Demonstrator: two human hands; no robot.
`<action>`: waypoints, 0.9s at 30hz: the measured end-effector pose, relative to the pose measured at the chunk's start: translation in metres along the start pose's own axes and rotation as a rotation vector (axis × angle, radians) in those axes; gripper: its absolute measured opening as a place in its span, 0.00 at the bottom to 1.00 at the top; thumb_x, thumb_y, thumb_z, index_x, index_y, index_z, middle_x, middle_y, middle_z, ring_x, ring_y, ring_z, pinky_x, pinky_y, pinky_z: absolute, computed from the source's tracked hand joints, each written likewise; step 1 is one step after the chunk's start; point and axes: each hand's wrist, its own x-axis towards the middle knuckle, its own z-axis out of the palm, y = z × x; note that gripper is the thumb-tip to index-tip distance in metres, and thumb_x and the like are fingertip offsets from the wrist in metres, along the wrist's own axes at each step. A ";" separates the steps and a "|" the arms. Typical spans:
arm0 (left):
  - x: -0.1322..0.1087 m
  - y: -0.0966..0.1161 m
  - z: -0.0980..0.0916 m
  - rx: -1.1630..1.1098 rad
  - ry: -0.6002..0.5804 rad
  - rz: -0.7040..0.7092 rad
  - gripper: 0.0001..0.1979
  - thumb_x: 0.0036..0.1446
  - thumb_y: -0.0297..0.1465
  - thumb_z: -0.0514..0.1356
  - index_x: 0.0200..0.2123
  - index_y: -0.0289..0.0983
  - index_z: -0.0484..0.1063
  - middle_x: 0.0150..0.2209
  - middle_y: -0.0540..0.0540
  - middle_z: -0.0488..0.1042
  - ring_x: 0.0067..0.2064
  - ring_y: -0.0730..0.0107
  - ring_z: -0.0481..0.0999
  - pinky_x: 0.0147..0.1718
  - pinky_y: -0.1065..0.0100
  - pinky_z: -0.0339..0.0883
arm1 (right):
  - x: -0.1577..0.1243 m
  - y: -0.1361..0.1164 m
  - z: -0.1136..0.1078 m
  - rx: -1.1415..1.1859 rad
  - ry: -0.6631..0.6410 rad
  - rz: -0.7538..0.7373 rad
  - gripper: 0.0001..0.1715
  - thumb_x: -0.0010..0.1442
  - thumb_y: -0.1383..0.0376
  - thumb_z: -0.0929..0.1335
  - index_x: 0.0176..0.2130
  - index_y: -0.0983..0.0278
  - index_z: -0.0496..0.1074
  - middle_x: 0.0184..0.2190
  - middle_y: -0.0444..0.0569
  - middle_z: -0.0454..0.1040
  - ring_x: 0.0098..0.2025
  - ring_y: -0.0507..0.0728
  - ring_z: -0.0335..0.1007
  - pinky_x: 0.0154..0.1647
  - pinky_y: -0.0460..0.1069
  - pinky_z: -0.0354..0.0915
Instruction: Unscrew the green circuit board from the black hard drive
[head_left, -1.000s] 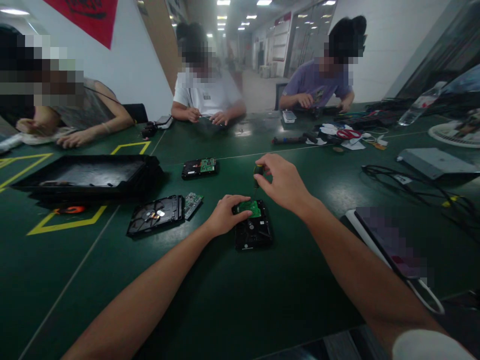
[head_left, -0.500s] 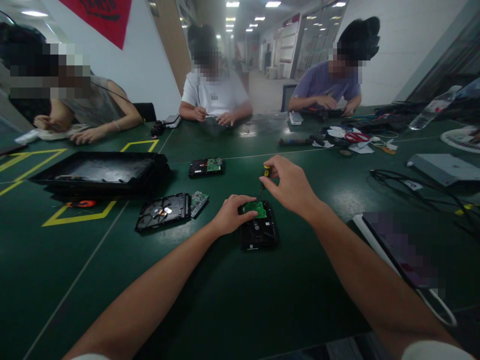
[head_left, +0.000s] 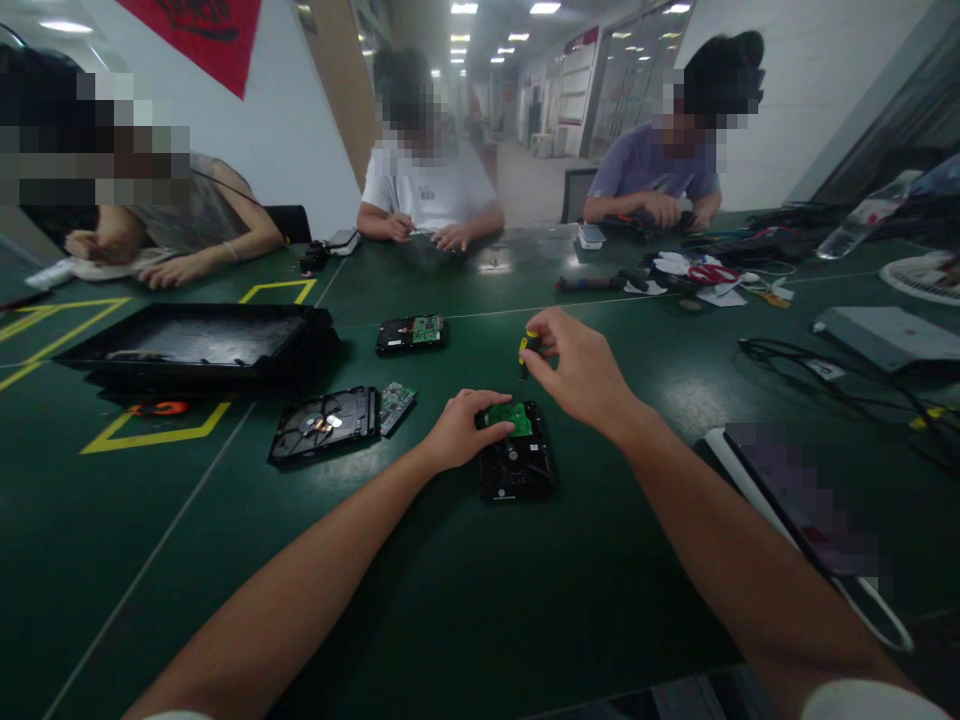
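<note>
A black hard drive (head_left: 517,470) lies on the green table in front of me, with its green circuit board (head_left: 510,418) facing up. My left hand (head_left: 466,430) grips the drive's far left side, thumb and fingers over the board. Between the fingertips of my right hand (head_left: 577,365) is a yellow and black screwdriver (head_left: 528,345). It stands nearly upright, its thin shaft pointing down at the board's far edge; whether the tip sits in a screw is too small to tell.
Left of my hands lie another hard drive (head_left: 322,425), a loose circuit board (head_left: 397,408) and a black tray (head_left: 199,340). A further drive (head_left: 411,334) sits beyond. At right are a phone-like device (head_left: 795,500), black cables (head_left: 817,370) and a grey box (head_left: 874,338). Three people sit opposite.
The screwdriver in my right hand has become more upright, and its shaft now reaches the board's far edge. My left hand and the drive have stayed in place.
</note>
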 end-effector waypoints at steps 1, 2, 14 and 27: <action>0.000 0.000 0.000 0.000 0.002 0.002 0.24 0.64 0.43 0.67 0.62 0.46 0.75 0.59 0.44 0.79 0.61 0.50 0.74 0.62 0.47 0.65 | 0.000 -0.001 -0.001 -0.005 -0.010 -0.010 0.12 0.64 0.66 0.70 0.48 0.58 0.68 0.45 0.52 0.78 0.44 0.62 0.76 0.46 0.57 0.73; 0.000 0.000 0.000 0.000 0.003 0.004 0.24 0.64 0.42 0.67 0.62 0.46 0.75 0.59 0.44 0.79 0.60 0.50 0.74 0.62 0.47 0.65 | 0.000 -0.002 -0.001 -0.014 -0.017 -0.018 0.11 0.65 0.66 0.69 0.47 0.58 0.68 0.44 0.52 0.77 0.44 0.61 0.76 0.46 0.57 0.73; 0.000 0.003 -0.002 0.008 0.012 0.019 0.24 0.64 0.42 0.67 0.61 0.46 0.75 0.58 0.44 0.80 0.59 0.51 0.75 0.61 0.49 0.67 | 0.000 0.000 -0.001 -0.056 0.040 -0.008 0.12 0.62 0.70 0.69 0.46 0.60 0.68 0.44 0.53 0.76 0.44 0.62 0.76 0.47 0.58 0.74; 0.000 0.000 0.000 0.000 0.001 0.010 0.25 0.64 0.43 0.67 0.62 0.46 0.74 0.59 0.45 0.79 0.60 0.50 0.74 0.61 0.49 0.66 | -0.001 0.002 -0.001 -0.107 0.036 -0.071 0.14 0.63 0.70 0.69 0.49 0.61 0.70 0.47 0.55 0.76 0.47 0.62 0.75 0.49 0.58 0.73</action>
